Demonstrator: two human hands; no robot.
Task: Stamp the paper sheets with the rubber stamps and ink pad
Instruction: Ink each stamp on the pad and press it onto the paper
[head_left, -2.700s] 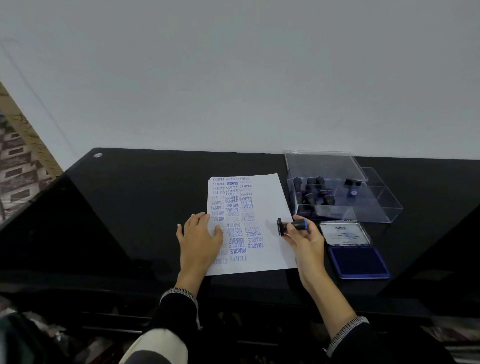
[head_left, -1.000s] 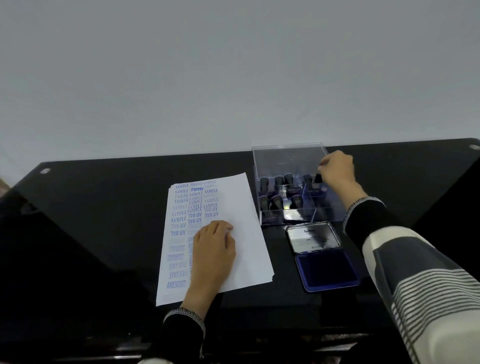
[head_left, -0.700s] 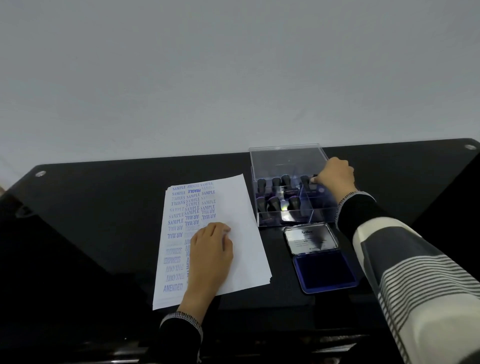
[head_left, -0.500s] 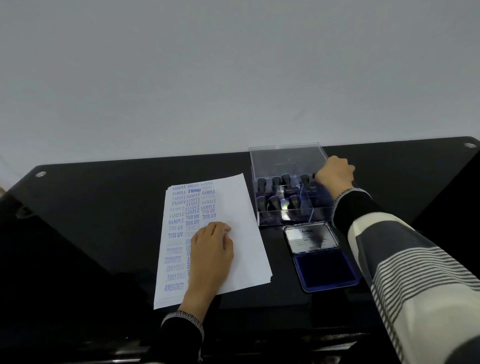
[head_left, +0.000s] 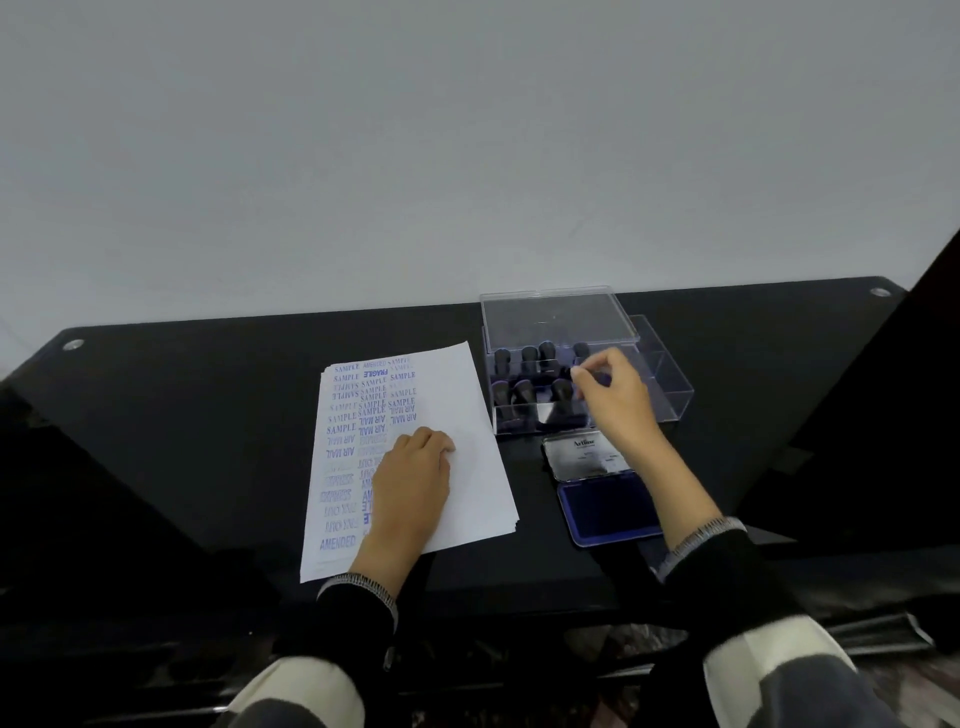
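Note:
A stack of white paper sheets (head_left: 460, 400) lies on the black table (head_left: 182, 405), the top sheet's left half covered in blue stamp prints. My left hand (head_left: 413, 480) rests flat on it. To the right stands a clear plastic box (head_left: 672, 397) holding several dark rubber stamps (head_left: 519, 395). My right hand (head_left: 615, 397) hovers over the box with fingers curled, thumb and forefinger tips together just above the stamps. Whether they pinch a stamp is too blurred to tell. An open blue ink pad (head_left: 608, 506) lies in front of the box.
The box's clear lid (head_left: 550, 312) stands propped behind it against the white wall. The ink pad's metal lid (head_left: 582, 457) lies folded back between pad and box. The table's front edge runs just below the paper.
My right hand carried a stamp from the paper to the box's right compartment, then shifted left over the rows of stamps. My left hand stayed on the paper.

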